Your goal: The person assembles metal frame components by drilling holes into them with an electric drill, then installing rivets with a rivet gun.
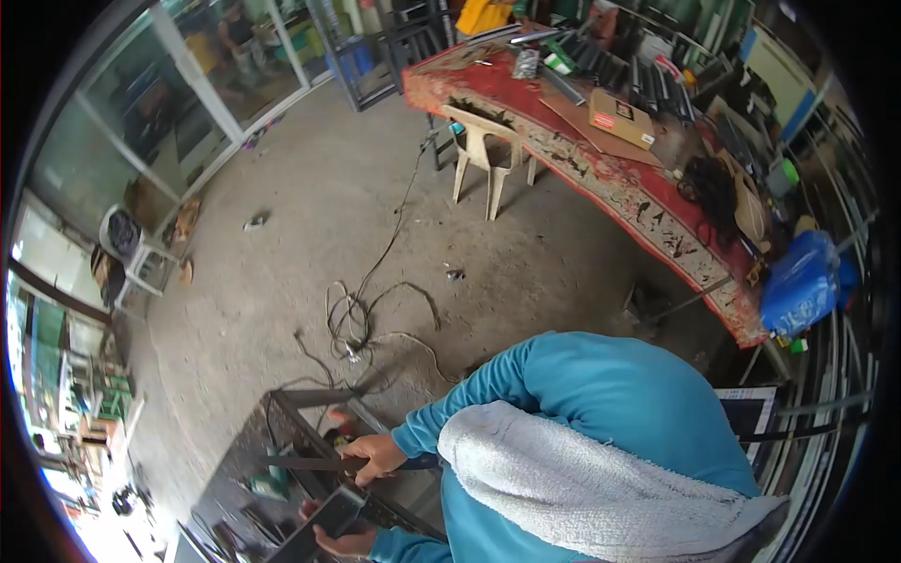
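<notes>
My right hand (378, 458), in a teal sleeve, is closed around a long, flat, dark blade-like tool (305, 463) that points left; its exact kind I cannot tell. Just below, my left hand (344, 542) wraps round a dark grey rectangular metal tube (324, 527), whose end faces up and right. Fingertips show on the tube's far side. The tool lies above the tube in this view. Both hands are over a dark metal workbench (239, 455). A greenish power tool (270, 485) sits on it, left of the tube. A white towel (563, 469) drapes over the teal shirt.
Tangled cords (349, 319) trail across the concrete floor beyond the bench. Farther back, a plastic chair (488, 155) stands against a long red table (601, 183) bearing a cardboard box (621, 120) and metal pieces. Another chair (143, 258) is at left. A person (239, 42) appears behind the glass.
</notes>
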Action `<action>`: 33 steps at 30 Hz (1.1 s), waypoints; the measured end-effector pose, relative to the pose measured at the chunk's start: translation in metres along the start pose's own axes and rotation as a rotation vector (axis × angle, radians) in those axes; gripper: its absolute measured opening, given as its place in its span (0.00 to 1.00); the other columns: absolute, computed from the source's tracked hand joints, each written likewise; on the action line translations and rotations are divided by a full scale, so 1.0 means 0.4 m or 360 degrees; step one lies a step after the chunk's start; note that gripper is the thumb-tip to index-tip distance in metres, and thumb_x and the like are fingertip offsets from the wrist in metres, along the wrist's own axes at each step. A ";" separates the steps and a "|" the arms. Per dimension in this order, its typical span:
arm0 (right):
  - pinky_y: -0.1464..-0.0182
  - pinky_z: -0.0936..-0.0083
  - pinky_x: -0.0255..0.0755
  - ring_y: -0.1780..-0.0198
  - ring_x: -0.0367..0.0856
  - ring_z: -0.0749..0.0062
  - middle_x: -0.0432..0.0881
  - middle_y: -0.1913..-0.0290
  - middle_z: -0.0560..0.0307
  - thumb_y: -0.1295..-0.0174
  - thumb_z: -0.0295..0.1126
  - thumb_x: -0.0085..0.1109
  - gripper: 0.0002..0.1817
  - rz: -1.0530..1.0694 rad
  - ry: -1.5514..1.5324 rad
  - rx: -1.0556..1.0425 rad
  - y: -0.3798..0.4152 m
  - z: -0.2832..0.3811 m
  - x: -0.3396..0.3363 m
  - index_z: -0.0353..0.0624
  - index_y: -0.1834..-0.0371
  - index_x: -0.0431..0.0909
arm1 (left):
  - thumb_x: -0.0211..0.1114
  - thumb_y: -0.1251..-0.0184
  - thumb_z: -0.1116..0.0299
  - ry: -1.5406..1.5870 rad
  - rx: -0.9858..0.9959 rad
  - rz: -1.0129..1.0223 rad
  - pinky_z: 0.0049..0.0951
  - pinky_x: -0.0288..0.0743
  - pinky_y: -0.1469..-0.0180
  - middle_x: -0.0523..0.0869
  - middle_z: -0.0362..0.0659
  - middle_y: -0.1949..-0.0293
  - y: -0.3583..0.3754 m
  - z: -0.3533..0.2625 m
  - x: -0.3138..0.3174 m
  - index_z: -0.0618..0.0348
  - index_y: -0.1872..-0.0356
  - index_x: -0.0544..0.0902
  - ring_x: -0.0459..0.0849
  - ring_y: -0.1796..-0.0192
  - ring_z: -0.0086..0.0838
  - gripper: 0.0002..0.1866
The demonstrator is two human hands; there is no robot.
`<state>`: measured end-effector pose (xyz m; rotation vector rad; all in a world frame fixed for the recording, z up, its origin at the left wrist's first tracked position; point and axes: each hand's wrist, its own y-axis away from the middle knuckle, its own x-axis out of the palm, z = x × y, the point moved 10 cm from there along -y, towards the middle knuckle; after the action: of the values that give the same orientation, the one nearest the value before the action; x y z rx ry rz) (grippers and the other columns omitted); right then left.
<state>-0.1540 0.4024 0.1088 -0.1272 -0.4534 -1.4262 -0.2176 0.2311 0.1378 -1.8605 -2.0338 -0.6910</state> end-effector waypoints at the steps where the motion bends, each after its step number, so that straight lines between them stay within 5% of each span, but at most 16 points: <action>1: 0.80 0.74 0.70 0.81 0.75 0.74 0.78 0.73 0.56 0.46 0.27 0.63 0.18 -0.0068 0.0033 -0.0057 0.029 0.041 -0.044 0.39 0.54 0.70 | 0.57 0.37 0.58 0.0023 -0.0091 0.0067 0.42 0.72 0.35 0.81 0.53 0.45 0.021 0.045 0.069 0.69 0.41 0.76 0.77 0.37 0.40 0.28; 7: 0.80 0.76 0.71 0.80 0.77 0.76 0.77 0.76 0.59 0.50 0.28 0.67 0.21 -0.0548 0.0231 -0.0456 0.157 0.123 -0.314 0.37 0.54 0.72 | 0.58 0.38 0.60 -0.0216 -0.0151 0.0390 0.43 0.74 0.38 0.81 0.53 0.47 0.089 0.231 0.365 0.73 0.43 0.76 0.79 0.41 0.40 0.28; 12: 0.80 0.75 0.72 0.80 0.78 0.75 0.78 0.76 0.57 0.50 0.29 0.66 0.22 -0.0522 0.0072 -0.0416 0.249 0.138 -0.436 0.37 0.53 0.71 | 0.70 0.41 0.59 -0.0325 -0.0003 0.0377 0.40 0.82 0.50 0.81 0.57 0.52 0.138 0.281 0.506 0.75 0.47 0.75 0.82 0.51 0.41 0.29; 19: 0.79 0.78 0.68 0.78 0.74 0.80 0.76 0.72 0.62 0.48 0.30 0.65 0.19 -0.0578 0.0049 -0.0272 0.347 0.178 -0.543 0.42 0.54 0.71 | 0.71 0.41 0.58 -0.0300 0.0095 0.0561 0.39 0.85 0.55 0.82 0.56 0.56 0.222 0.331 0.688 0.73 0.45 0.74 0.84 0.55 0.38 0.30; 24: 0.74 0.75 0.70 0.75 0.76 0.77 0.76 0.71 0.61 0.45 0.36 0.66 0.19 -0.0658 0.0214 -0.0153 0.429 0.230 -0.621 0.42 0.54 0.71 | 0.71 0.40 0.62 -0.0266 -0.0065 0.0651 0.38 0.81 0.51 0.82 0.56 0.52 0.227 0.417 0.764 0.67 0.39 0.69 0.83 0.51 0.40 0.32; 28: 0.71 0.67 0.73 0.72 0.80 0.65 0.78 0.71 0.52 0.41 0.41 0.63 0.24 -0.0952 0.0849 -0.0567 0.502 0.234 -0.715 0.38 0.49 0.70 | 0.71 0.40 0.62 -0.0219 -0.0176 0.0630 0.39 0.80 0.47 0.82 0.56 0.49 0.180 0.442 0.818 0.76 0.40 0.69 0.84 0.51 0.39 0.34; 33: 0.62 0.65 0.73 0.66 0.81 0.64 0.80 0.66 0.51 0.35 0.36 0.56 0.20 -0.0766 0.0685 -0.0178 0.616 0.217 -0.755 0.43 0.41 0.70 | 0.64 0.40 0.63 -0.0165 -0.0374 0.0911 0.39 0.77 0.41 0.82 0.58 0.49 0.100 0.536 0.928 0.78 0.43 0.74 0.83 0.48 0.41 0.29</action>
<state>0.0427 0.7496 0.1191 0.2124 -0.0431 -1.8933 -0.2002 0.6609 0.1578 -2.4977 -1.3925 -0.6964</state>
